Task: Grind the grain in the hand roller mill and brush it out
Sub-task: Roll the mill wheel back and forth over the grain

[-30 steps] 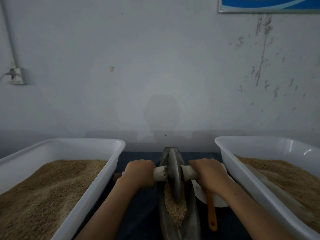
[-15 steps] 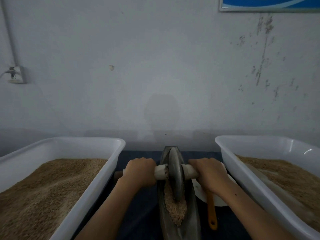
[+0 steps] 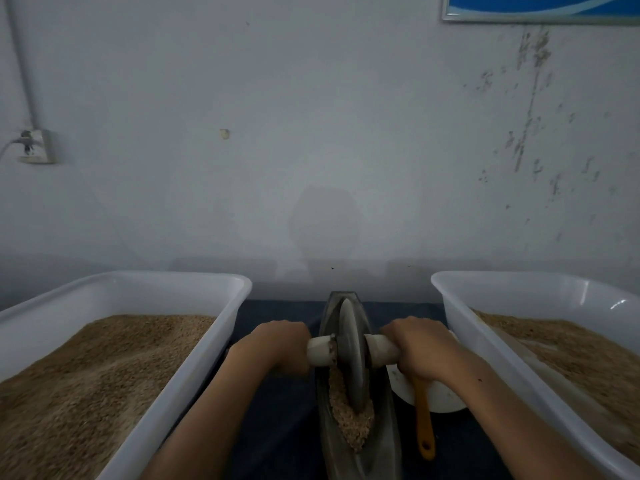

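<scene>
Both hands, left (image 3: 282, 344) and right (image 3: 420, 348), are still gripping the axle, rolling the wheel (image 3: 351, 355) farther away, exposing crushed grain (image 3: 349, 417) — grinding continues.

Two hands, one mill, two tubs of grain

Two hands work here: the left hand (image 3: 277, 344) and the right hand (image 3: 420, 348), each curled round one end of the single pale axle handle (image 3: 320, 351). Between the two grips stands one grey roller wheel (image 3: 350, 351), riding in one dark boat-shaped trough (image 3: 388, 441) that holds one heap of crushed grain (image 3: 349, 417). Two white tubs of grain flank the grips: the left tub (image 3: 207, 344) outside the left hand, the right tub (image 3: 460, 320) outside the right. Just under the right grip lie one white dish (image 3: 446, 398) and one orange-handled brush (image 3: 424, 424). One wall socket (image 3: 36, 148) sits far up to the left.
</scene>
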Available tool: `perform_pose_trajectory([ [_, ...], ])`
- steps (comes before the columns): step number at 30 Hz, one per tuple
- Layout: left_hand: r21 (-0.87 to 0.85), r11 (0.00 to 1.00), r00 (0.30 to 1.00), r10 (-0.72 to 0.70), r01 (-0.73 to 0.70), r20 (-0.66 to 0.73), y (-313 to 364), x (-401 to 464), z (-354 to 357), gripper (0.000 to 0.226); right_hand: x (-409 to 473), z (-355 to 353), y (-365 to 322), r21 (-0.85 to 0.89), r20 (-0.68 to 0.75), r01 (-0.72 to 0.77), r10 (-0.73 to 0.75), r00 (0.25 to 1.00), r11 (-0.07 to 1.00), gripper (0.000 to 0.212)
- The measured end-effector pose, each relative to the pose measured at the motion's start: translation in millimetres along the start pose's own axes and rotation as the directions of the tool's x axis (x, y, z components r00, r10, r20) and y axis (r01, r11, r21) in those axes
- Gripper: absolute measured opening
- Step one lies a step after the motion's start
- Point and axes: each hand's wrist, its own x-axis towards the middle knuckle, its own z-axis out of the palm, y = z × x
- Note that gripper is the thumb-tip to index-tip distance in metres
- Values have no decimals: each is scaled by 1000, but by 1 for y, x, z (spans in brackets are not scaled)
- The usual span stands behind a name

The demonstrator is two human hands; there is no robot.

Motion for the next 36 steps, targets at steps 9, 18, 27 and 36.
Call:
perform_pose_trajectory([
  [9,78,997,984,12,2,-177,2,3,3,39,-2,10,1,72,-164,-6,18,986,997,31],
  [18,102,994,971,-1,26,-240,1,5,7,35,-3,8,-6,6,-235,-42,42,971,999,25],
  [27,50,999,998,0,3,-56,1,1,3,45,-3,-2,1,19,36,5,-6,999,1000,34],
  [36,140,990,942,25,23,-336,1,6,11,29,-5,11,-5,27,-286,-30,36,957,999,23],
])
